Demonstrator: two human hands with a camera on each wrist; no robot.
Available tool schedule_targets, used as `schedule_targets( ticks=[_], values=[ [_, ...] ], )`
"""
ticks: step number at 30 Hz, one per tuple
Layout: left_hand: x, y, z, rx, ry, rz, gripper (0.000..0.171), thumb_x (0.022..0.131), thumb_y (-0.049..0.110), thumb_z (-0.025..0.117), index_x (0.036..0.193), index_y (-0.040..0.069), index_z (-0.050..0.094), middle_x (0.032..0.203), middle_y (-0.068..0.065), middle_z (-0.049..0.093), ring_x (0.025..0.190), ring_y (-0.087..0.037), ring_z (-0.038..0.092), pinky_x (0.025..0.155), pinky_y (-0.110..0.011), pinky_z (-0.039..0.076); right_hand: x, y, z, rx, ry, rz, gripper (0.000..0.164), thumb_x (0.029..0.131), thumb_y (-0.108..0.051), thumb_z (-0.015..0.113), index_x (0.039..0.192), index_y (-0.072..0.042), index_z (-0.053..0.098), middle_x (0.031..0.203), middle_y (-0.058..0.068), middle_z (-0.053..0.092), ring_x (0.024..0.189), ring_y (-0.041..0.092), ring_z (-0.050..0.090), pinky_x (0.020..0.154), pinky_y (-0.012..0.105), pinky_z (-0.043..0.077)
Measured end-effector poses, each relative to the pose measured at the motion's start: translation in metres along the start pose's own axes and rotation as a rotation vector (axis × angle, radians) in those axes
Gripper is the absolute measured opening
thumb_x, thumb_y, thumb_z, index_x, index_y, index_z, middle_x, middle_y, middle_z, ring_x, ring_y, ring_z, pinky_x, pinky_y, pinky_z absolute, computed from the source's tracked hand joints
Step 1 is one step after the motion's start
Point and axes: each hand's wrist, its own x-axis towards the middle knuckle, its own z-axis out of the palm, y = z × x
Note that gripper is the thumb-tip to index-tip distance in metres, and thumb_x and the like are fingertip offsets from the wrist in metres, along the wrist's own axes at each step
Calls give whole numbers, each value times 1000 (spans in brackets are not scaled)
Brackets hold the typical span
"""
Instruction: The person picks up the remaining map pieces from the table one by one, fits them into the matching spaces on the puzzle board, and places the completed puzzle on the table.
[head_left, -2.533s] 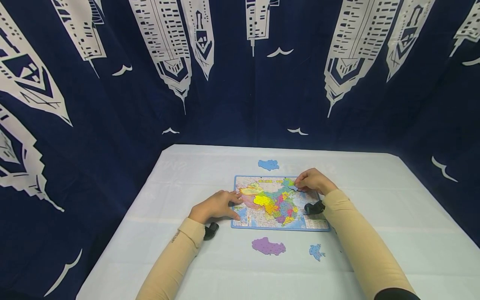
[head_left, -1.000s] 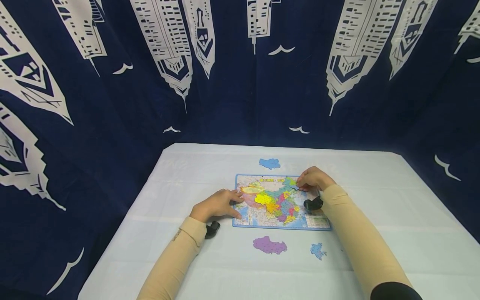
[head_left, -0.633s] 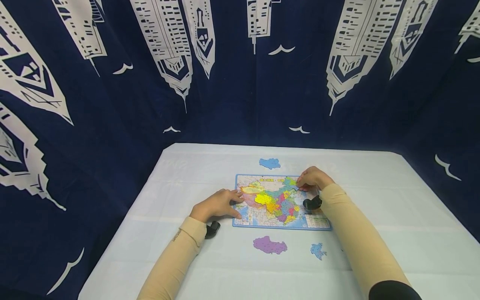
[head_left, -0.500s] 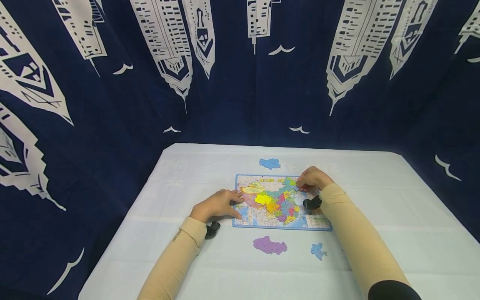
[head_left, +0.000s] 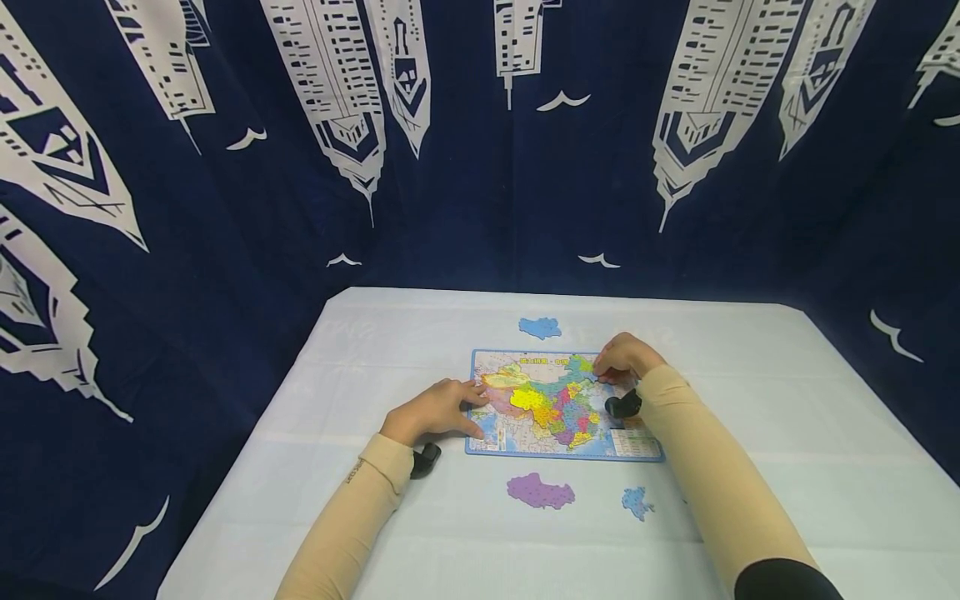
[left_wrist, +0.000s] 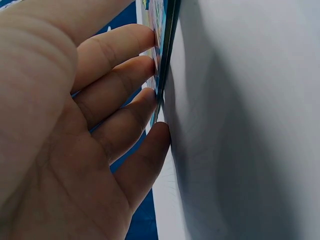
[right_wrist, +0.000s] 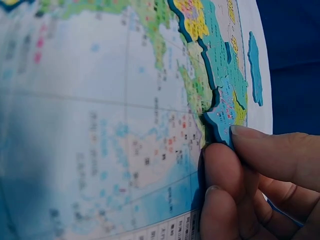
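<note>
A jigsaw map board (head_left: 525,446) with a blue rim lies on the table, many colored pieces set in it. My left hand (head_left: 433,410) rests at its left edge, fingers extended. In the left wrist view, the fingertips (left_wrist: 146,65) touch the board's edge, and the little finger lies beside it near the white cloth. My right hand (head_left: 628,355) is over the map's upper right. Its thumb and index finger pinch a light blue puzzle piece (right_wrist: 225,117) by its edge. That piece sits among green and yellow ones, with a dark raised side showing.
A blue puzzle piece (head_left: 540,327) lies behind the board. In front are a purple puzzle piece (head_left: 540,492) and a small blue puzzle piece (head_left: 637,503). A white cloth (head_left: 375,533) covers the table, and a dark blue printed curtain (head_left: 465,208) hangs behind.
My right wrist and forearm have shifted slightly left while the fingers stay at the light blue puzzle piece. The left hand holds its place at the board's edge.
</note>
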Motion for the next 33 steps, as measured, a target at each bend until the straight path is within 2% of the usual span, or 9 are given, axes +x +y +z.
schedule_targets(
  ticks=[8,18,27,33],
  values=[
    [0,0,-1,5,1,0,64,74,30,88,131,10,67,154,-5,46,150,-25,34,124,-45,29,1,0,0,-33,4,-1,16,92,-1,67,104,9,67,66,1,68,62,9,64,62,22,56],
    [-1,1,-3,2,4,2,63,74,30,88,130,10,67,154,-5,47,150,-26,34,124,-46,29,2,0,1,-2,37,17,7,91,-2,69,95,2,66,63,0,65,58,6,62,59,20,54],
    [-3,3,-3,-18,5,-4,63,74,28,88,130,9,67,154,-6,46,151,-26,34,124,-46,29,0,0,-1,4,34,12,8,89,-5,72,87,-1,66,64,0,66,58,6,62,58,19,53],
    [-4,4,-2,-26,-3,-4,63,75,26,88,132,8,65,153,-3,47,151,-23,32,125,-44,27,0,-2,-1,-19,44,32,10,88,-4,73,90,1,65,60,0,64,55,5,59,58,18,52]
  ],
)
